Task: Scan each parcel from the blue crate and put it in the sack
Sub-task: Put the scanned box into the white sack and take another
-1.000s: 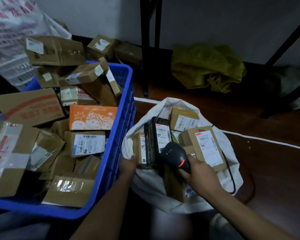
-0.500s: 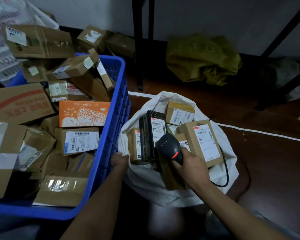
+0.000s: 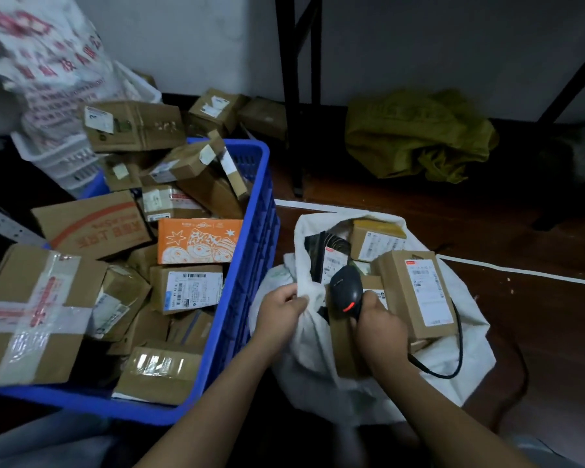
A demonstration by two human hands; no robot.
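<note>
Head view: white fabric sack (image 3: 460, 366) holds several cardboard parcels (image 3: 419, 292); blue plastic crate (image 3: 254, 251) is heaped full. Left hand (image 3: 279, 314) pinches the sack's rim; right hand (image 3: 380, 329) grips a black scanner (image 3: 347, 290).

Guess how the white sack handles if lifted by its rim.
Probably floppy: the white sack bunches where the left hand grips its rim. Likely heavy, with several cardboard parcels inside. Its mouth may sag shut, having no stiff edge.

The printed bag (image 3: 44, 59) is blurred and runs off the top corner — the taped box (image 3: 31, 315) is cut at the left. The grip of the scanner (image 3: 347, 288) hides inside the right hand (image 3: 380, 329); label print — unreadable.
</note>
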